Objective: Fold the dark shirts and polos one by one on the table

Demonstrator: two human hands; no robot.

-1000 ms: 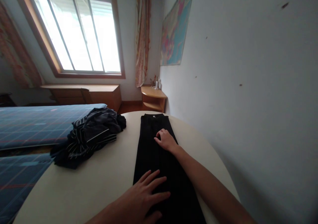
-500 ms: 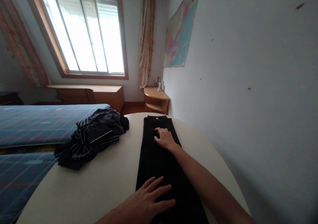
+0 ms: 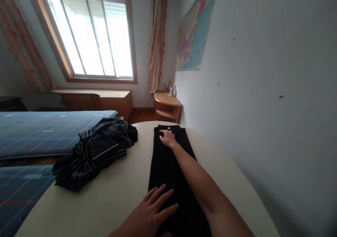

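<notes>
A black garment (image 3: pixel 164 170) lies folded into a long strip, its far end with a small white label near the table's far edge. Whether it is a top or trousers I cannot tell. My left hand (image 3: pixel 154 207) rests on the near part, fingers spread flat over the cloth. Farther up, my right hand (image 3: pixel 167 138) touches the garment just below the label, with thumb and fingers apart. My right forearm crosses over the strip's right side.
The round cream table (image 3: pixel 123 181) bears a crumpled pile of dark striped clothes (image 3: pixel 102 146) at left. Beyond it is a bed with a blue checked cover (image 3: pixel 39 131). A white wall (image 3: pixel 263 131) runs along the right; a corner shelf (image 3: pixel 168 98) stands behind.
My right hand has moved forward and slightly left along the garment toward its labelled end. My left hand has shifted slightly left, still flat. The camera view has shifted a little.
</notes>
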